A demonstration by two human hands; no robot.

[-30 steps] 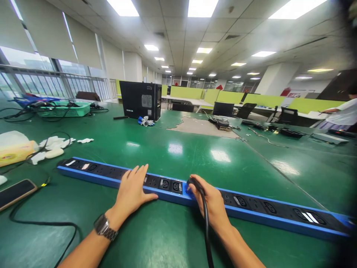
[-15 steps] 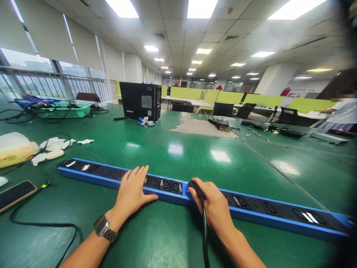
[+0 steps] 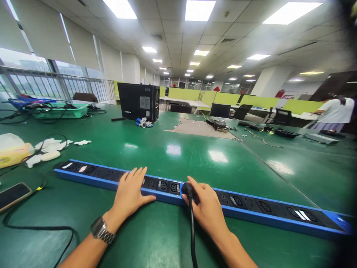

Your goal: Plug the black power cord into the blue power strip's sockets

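Note:
A long blue and black power strip (image 3: 111, 174) lies across the green table, with rows of sockets along its top. My left hand (image 3: 131, 191) rests over it left of the middle, fingers stretched across the top and thumb spread along the near side. Just right of the middle, my right hand (image 3: 205, 203) pinches a black power plug (image 3: 186, 189) against the strip. The plug's thick black cord (image 3: 192, 230) hangs down toward me. Whether the plug's prongs sit in a socket is hidden.
A black computer case (image 3: 138, 101) stands at the back beside blue-and-white gloves (image 3: 144, 123). To the left are a green basket (image 3: 63, 111) of cables, tissues (image 3: 51, 144) and a phone (image 3: 13, 196). Loose parts (image 3: 219, 124) lie at the back right. A person (image 3: 334, 109) stands far right.
The view has shifted slightly. My right hand has turned a little, so the plug shows more and its cord hangs straighter. My left hand stays on the strip.

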